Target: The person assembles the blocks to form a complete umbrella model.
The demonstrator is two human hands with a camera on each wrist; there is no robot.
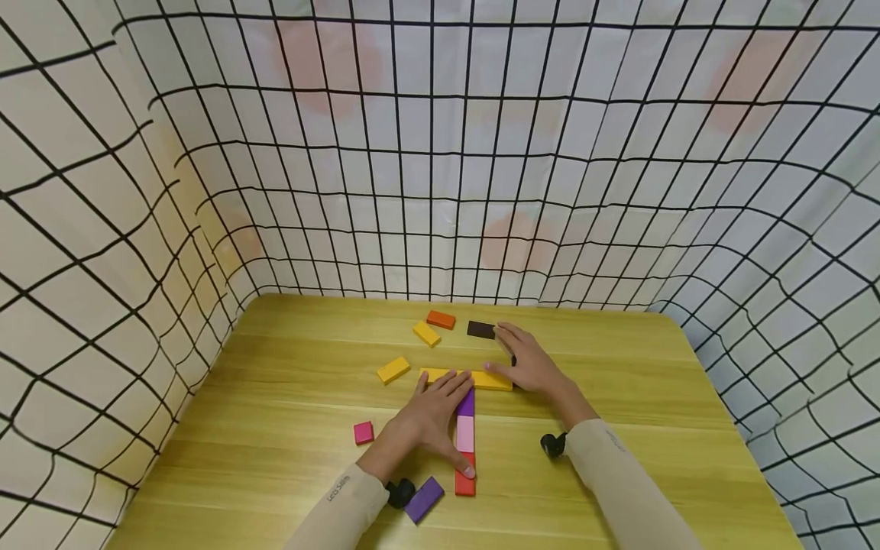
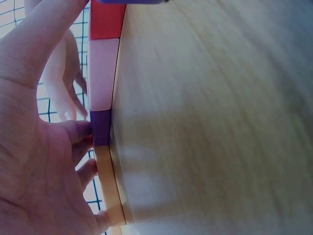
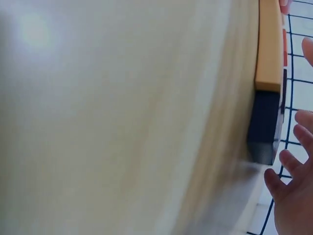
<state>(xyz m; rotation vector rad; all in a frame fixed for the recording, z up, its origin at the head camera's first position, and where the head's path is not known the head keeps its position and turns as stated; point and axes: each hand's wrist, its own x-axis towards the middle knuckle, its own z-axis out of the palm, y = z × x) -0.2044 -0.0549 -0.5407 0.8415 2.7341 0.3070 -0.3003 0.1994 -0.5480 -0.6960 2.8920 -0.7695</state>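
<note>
A column of rectangular blocks, purple [image 1: 466, 403], pink [image 1: 465, 434] and red [image 1: 464, 486], runs up to a crosswise bar of yellow blocks [image 1: 493, 380]. Over it my left hand [image 1: 428, 418] spreads, fingertips on the yellow bar and purple block, thumb on the red one. My right hand [image 1: 532, 367] hovers with extended fingers at the bar's right end, its thumb near the yellow. In the right wrist view a black block [image 3: 265, 117] adjoins the yellow end; the head view mostly hides it. The right fingertips are beside another black block [image 1: 480, 329]; contact is unclear.
Loose blocks lie around: orange [image 1: 441, 319], yellow ones [image 1: 427, 334] [image 1: 394, 370], a pink-red cube [image 1: 363, 433], and a purple block [image 1: 425, 500] beside my left wrist. Black netting [image 1: 467, 176] encloses the back and sides of the wooden table [image 1: 275, 428].
</note>
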